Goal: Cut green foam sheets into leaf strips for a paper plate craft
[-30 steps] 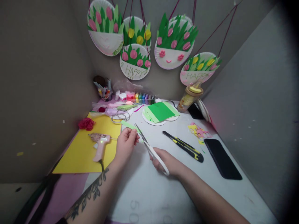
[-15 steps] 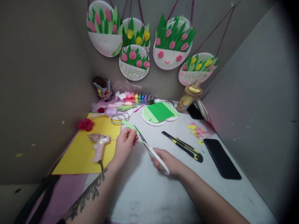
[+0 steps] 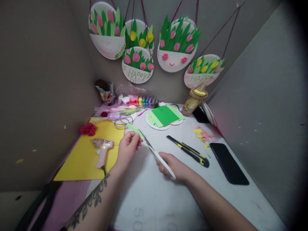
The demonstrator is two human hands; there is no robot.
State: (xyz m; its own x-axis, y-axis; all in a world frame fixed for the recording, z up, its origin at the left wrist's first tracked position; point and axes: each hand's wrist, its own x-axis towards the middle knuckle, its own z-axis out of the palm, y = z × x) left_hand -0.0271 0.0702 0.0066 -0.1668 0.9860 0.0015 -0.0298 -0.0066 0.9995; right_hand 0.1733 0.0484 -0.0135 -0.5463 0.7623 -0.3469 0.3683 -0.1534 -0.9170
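Note:
My left hand (image 3: 130, 145) pinches a light green paper strip (image 3: 132, 128), whose far end sticks out beyond the fingertips, up and to the left. White-handled scissors (image 3: 164, 164) are held in my right hand (image 3: 172, 165), with the blades pointing up and left. Those blades lie at the strip, just right of my left fingertips. A small light green bit shows by the blades. Beyond the hands, dark and light green paper squares (image 3: 166, 116) rest on white paper plates (image 3: 158, 127).
A pink glue gun (image 3: 103, 153) lies on yellow paper (image 3: 79, 160) at the left. Right of my hands are a cutter knife (image 3: 189, 150), paper scraps (image 3: 204, 134) and a black phone (image 3: 228, 163). A cup (image 3: 194, 101) stands at the back; decorated plates (image 3: 178, 59) hang above.
Both hands have shifted very slightly, my right hand a little to the right with the scissors. The strip is still in my left hand.

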